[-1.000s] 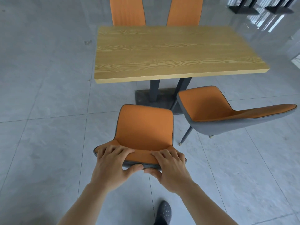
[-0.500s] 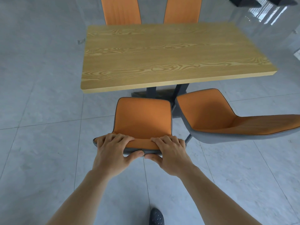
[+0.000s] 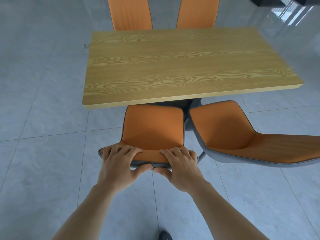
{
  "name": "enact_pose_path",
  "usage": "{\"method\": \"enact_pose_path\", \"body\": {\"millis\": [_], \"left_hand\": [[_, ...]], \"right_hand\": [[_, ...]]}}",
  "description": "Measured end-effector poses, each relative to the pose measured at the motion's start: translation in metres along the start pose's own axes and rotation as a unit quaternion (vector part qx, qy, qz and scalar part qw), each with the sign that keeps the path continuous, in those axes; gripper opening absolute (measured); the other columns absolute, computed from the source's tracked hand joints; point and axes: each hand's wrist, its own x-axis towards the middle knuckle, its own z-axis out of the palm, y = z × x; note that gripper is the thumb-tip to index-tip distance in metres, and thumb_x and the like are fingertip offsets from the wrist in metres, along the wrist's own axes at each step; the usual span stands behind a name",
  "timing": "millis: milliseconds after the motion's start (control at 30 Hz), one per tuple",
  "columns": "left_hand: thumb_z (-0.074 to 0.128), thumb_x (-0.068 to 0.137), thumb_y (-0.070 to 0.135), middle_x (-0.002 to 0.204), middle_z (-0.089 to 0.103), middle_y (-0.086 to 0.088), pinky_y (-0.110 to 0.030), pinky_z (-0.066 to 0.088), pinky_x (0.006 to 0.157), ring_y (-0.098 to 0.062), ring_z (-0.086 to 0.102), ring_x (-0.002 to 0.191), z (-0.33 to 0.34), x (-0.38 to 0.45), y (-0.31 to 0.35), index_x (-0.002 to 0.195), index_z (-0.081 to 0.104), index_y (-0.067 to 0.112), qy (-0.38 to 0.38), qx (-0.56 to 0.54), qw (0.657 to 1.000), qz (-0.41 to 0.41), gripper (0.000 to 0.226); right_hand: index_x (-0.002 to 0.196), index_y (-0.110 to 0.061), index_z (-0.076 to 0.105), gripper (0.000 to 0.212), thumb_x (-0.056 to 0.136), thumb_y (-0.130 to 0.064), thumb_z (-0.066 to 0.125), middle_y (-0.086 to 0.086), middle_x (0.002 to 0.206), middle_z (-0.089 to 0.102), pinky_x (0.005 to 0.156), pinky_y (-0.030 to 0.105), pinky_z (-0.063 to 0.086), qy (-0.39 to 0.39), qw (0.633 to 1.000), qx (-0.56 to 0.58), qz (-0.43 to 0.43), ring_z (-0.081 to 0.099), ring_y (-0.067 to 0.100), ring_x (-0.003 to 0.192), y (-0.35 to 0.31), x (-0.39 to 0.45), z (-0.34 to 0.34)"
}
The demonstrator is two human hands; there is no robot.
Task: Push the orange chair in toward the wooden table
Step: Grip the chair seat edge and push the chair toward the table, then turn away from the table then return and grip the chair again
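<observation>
**Desk:** What does the frame show at the wooden table point(image 3: 173, 66)?

**Photographer:** A person stands on the table's near side, both hands on an orange chair point(image 3: 153, 129). The front rim of the seat lies right at the table's near edge, toward its left end.

**Desk:** And the grip?

**Photographer:** The left hand point(image 3: 117, 163) and right hand point(image 3: 180, 167) clasp the top of the backrest side by side. On each, four fingers curl over onto the orange face, while the thumb presses the grey shell behind. The two thumb tips nearly meet.

**Desk:** Anything else around the table?

**Photographer:** A second orange chair point(image 3: 233, 135) sits at the same near edge, toward the table's right end, angled away from it. Two more orange chair backs point(image 3: 131, 13) rise beyond the far edge. A dark base point(image 3: 194, 103) shows under the top. A dark shoe point(image 3: 165, 236) rests on the grey tiled floor point(image 3: 43, 118), well back from the table's near side.
</observation>
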Motion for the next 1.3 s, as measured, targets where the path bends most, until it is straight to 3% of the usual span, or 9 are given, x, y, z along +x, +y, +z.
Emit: {"method": "enact_pose_path", "body": {"millis": [167, 300, 467, 667, 867, 1100, 1300], "left_hand": [[0.025, 0.080, 0.095, 0.135, 0.057, 0.018, -0.042, 0.026, 0.114, -0.017, 0.044, 0.130, -0.008, -0.002, 0.003, 0.135, 0.054, 0.041, -0.030, 0.003, 0.999, -0.011, 0.083], [0.014, 0.077, 0.098, 0.166, 0.024, 0.009, -0.052, 0.001, 0.126, -0.021, 0.011, 0.155, -0.025, -0.009, 0.011, 0.156, 0.020, 0.046, -0.068, 0.026, 0.996, -0.041, 0.094], [0.011, 0.076, 0.100, 0.171, 0.007, 0.010, -0.053, -0.007, 0.125, -0.018, -0.006, 0.157, -0.065, -0.013, 0.006, 0.158, 0.005, 0.049, -0.029, 0.038, 0.997, -0.060, 0.097], [0.011, 0.077, 0.100, 0.172, 0.001, 0.010, -0.054, -0.011, 0.124, -0.017, -0.010, 0.157, -0.122, -0.012, -0.033, 0.159, 0.002, 0.050, 0.019, 0.042, 0.995, -0.085, 0.096], [0.015, 0.079, 0.098, 0.171, 0.001, 0.011, -0.053, -0.012, 0.124, -0.016, -0.010, 0.157, -0.183, -0.013, -0.123, 0.158, 0.002, 0.050, 0.076, 0.039, 0.988, -0.128, 0.094], [0.016, 0.079, 0.098, 0.171, 0.003, 0.011, -0.052, -0.012, 0.125, -0.015, -0.010, 0.157, -0.261, 0.005, -0.284, 0.158, 0.004, 0.050, 0.136, 0.027, 0.974, -0.179, 0.094], [0.015, 0.079, 0.098, 0.171, 0.004, 0.009, -0.053, -0.010, 0.125, -0.018, -0.007, 0.157, -0.340, 0.033, -0.415, 0.159, 0.005, 0.048, 0.165, 0.045, 0.964, -0.203, 0.095]], "right_hand": [[0.156, -0.039, 0.030, 0.098, 0.077, -0.093, 0.008, -0.003, 0.155, 0.044, 0.122, 0.052, 0.019, 0.003, 1.000, 0.005, 0.000, 0.033, 0.028, 0.145, -0.002, -0.002, -0.002], [0.161, -0.043, 0.009, 0.098, 0.080, -0.097, 0.003, 0.004, 0.173, 0.009, 0.126, 0.059, 0.001, 0.010, 1.000, 0.006, 0.004, 0.003, 0.032, 0.158, -0.007, -0.011, -0.009], [0.160, -0.046, -0.007, 0.102, 0.075, -0.101, 0.003, -0.001, 0.174, -0.015, 0.126, 0.062, -0.007, 0.016, 1.000, 0.007, -0.012, -0.021, 0.027, 0.158, -0.014, -0.011, -0.038], [0.160, -0.046, -0.007, 0.106, 0.072, -0.103, 0.004, 0.001, 0.173, -0.015, 0.124, 0.064, -0.009, 0.036, 0.998, -0.015, -0.043, -0.022, 0.027, 0.157, -0.062, 0.017, -0.085], [0.161, -0.044, -0.009, 0.105, 0.074, -0.102, 0.005, -0.001, 0.173, -0.018, 0.124, 0.064, -0.011, 0.068, 0.991, -0.043, -0.108, -0.022, 0.026, 0.157, -0.161, 0.087, -0.126], [0.160, -0.047, -0.010, 0.105, 0.073, -0.103, 0.007, -0.003, 0.171, -0.022, 0.122, 0.061, -0.019, 0.083, 0.983, -0.060, -0.150, -0.026, 0.025, 0.156, -0.317, 0.205, -0.165], [0.160, -0.048, -0.008, 0.109, 0.069, -0.106, 0.005, -0.003, 0.172, -0.019, 0.123, 0.060, -0.017, 0.101, 0.977, -0.056, -0.179, -0.024, 0.022, 0.156, -0.440, 0.309, -0.201]]}}
